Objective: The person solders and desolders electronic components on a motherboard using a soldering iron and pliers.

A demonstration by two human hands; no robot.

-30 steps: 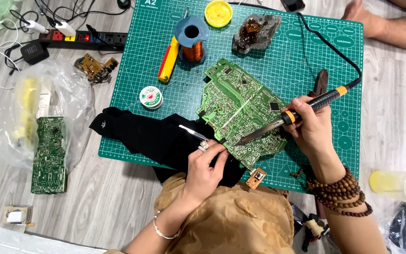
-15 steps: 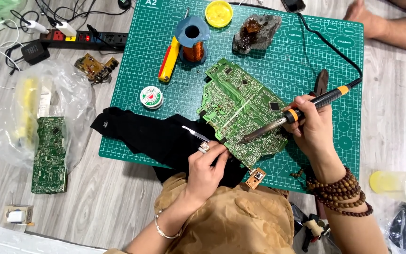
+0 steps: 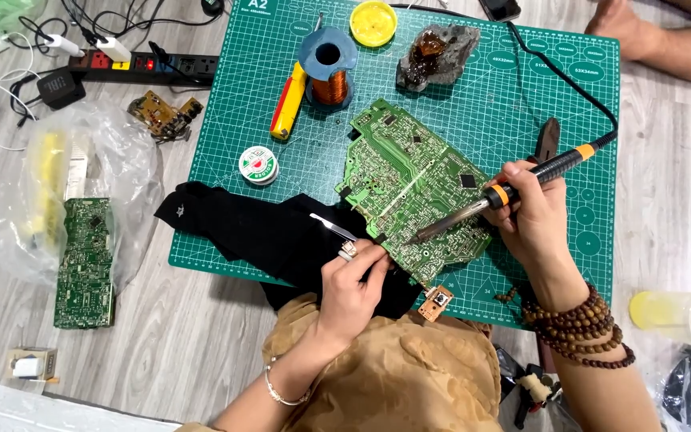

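On a wood-plank floor, seen from above: at far left a clear plastic bag (image 3: 65,184) with a narrow green board (image 3: 83,264) lying at its edge, a power strip (image 3: 145,64) above. Further right, a green cutting mat (image 3: 577,104) with a black cloth (image 3: 257,232) draped over its near edge, plus a small solder reel (image 3: 258,166), a yellow-and-red screwdriver (image 3: 288,102) and a spool of copper wire (image 3: 329,72).

At centre, left hand (image 3: 353,288), fingers pinched shut on slim metal tweezers (image 3: 331,229), pressed against the lower left edge of a large green circuit board (image 3: 413,192) lying flat on mat and cloth. Just right of it, right hand (image 3: 533,220), fingers curled tight round the black-and-orange handle of a soldering iron (image 3: 513,188), tip touching the board near its lower edge. By the look of it, heating a joint; steady tip and firm tweezers called for.

At far right, a yellowish plastic cup (image 3: 681,320) on the floor and, at the top corner, another person's forearm (image 3: 665,36) resting beside the mat.
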